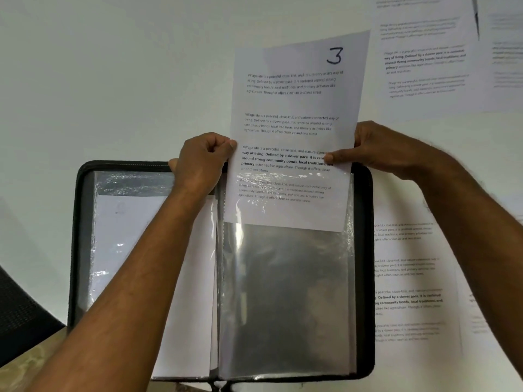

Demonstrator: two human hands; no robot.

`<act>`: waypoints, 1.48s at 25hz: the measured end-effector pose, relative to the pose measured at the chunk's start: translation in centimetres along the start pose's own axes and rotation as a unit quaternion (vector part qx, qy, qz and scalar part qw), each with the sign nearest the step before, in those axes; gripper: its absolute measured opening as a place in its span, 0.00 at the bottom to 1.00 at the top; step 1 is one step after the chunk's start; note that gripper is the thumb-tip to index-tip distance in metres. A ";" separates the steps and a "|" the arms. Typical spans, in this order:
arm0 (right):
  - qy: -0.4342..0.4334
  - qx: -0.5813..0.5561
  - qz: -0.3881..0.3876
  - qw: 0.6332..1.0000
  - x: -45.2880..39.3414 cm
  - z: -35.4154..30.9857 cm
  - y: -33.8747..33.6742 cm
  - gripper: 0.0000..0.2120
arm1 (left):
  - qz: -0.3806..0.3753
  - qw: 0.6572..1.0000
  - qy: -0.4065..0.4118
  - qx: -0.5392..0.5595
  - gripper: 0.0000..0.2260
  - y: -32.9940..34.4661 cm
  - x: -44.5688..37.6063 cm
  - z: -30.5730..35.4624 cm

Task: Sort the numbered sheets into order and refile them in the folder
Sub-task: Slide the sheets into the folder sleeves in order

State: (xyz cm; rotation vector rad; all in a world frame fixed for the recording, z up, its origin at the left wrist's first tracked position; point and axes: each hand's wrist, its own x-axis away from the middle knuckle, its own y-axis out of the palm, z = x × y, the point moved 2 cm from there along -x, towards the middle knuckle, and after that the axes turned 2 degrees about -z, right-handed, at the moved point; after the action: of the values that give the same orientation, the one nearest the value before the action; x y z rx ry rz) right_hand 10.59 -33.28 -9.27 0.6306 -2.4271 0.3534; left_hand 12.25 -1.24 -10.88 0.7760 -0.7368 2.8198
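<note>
Sheet 3 (297, 108) sits partway inside the right sleeve (285, 292) of the open folder (365, 250). Left hand (202, 162) and right hand (376, 149) pinch its edges at 9 and 3 o'clock.

Sheet "3" (297, 108): white, printed paragraphs, handwritten 3 top right, upright between both hands, lower part already inside the right-hand clear sleeve (285, 292). Folder (80, 222): black zip type, lying open below the hands, a filed sheet (124, 236) in its left sleeve. Loose sheets (413, 278) lie right of the folder, under the right arm; more loose sheets (424, 58) above the right hand.
</note>
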 end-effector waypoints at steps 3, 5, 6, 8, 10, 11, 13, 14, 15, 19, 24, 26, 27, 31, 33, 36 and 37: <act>-0.011 -0.002 0.037 0.999 -0.4 -1.1 0.0 0.16 | -0.010 1.000 -0.007 -0.020 0.08 -0.4 -0.2 -0.3; -0.020 -0.016 0.086 0.996 -0.7 -1.5 -0.1 0.08 | -0.034 0.999 -0.016 -0.008 0.07 -0.7 -0.2 -0.6; -0.019 -0.016 0.096 0.995 -0.8 -1.6 -0.2 0.06 | -0.049 0.999 -0.020 0.004 0.09 -0.7 -0.1 -0.5; -0.010 -0.001 0.083 0.997 -0.9 -1.8 -0.4 0.05 | -0.069 0.997 -0.022 0.017 0.11 -0.7 -0.1 -0.3; -0.002 0.012 0.048 0.999 -0.8 -1.8 -0.4 0.03 | -0.067 0.997 -0.021 0.027 0.12 -0.7 -0.2 -0.1; 0.001 0.021 0.029 0.999 -0.7 -1.9 -0.4 0.02 | -0.060 0.998 -0.019 0.029 0.13 -0.7 -0.4 -0.1; 0.017 0.043 0.000 0.999 -0.6 -2.0 -0.3 0.07 | -0.043 0.999 -0.015 0.013 0.15 -0.7 -0.6 -0.2; 0.029 0.057 -0.011 0.998 -0.7 -1.8 -0.4 0.10 | -0.036 0.999 -0.013 0.006 0.16 -0.5 -0.7 -0.4; 0.042 0.073 -0.017 0.996 -0.7 -1.8 -0.3 0.18 | -0.030 0.999 -0.013 0.004 0.17 -0.4 -0.7 -0.5; 0.038 0.033 0.050 0.997 -1.0 -2.0 0.0 0.19 | -0.043 0.999 -0.024 0.007 0.15 -0.4 -0.5 -0.8; 0.016 0.033 0.072 0.997 -0.9 -2.4 0.1 0.04 | -0.072 0.997 -0.024 -0.011 0.15 -0.7 -0.2 -0.6; 0.024 0.059 0.040 0.997 -0.6 -2.8 0.1 0.10 | -0.078 0.997 -0.025 0.013 0.13 -0.8 -0.1 -0.3; 0.035 0.069 0.024 0.997 -0.4 -3.1 0.3 0.12 | -0.077 0.996 -0.026 0.022 0.13 -0.8 -0.1 -0.2; 0.064 0.095 -0.034 0.993 -0.3 -3.5 0.7 0.05 | -0.071 0.997 -0.014 0.018 0.15 -0.9 -0.2 -0.3; 0.053 0.080 0.019 0.995 -0.6 -3.5 0.7 0.08 | -0.071 0.997 -0.019 0.015 0.15 -0.8 -0.3 -0.5; 0.009 0.063 0.091 0.994 -1.2 -3.5 0.2 0.10 | -0.081 0.996 -0.015 -0.015 0.16 -0.9 -0.3 -0.9; 0.002 0.062 0.089 0.994 -1.2 -3.6 0.2 0.09 | -0.087 0.996 -0.011 -0.024 0.16 -0.9 -0.3 -1.0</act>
State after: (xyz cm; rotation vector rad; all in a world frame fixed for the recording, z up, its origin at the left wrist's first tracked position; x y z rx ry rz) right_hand 13.13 -31.28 -7.19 0.4649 -2.4790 0.5807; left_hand 12.34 0.06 -11.38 0.8219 -0.6997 2.6338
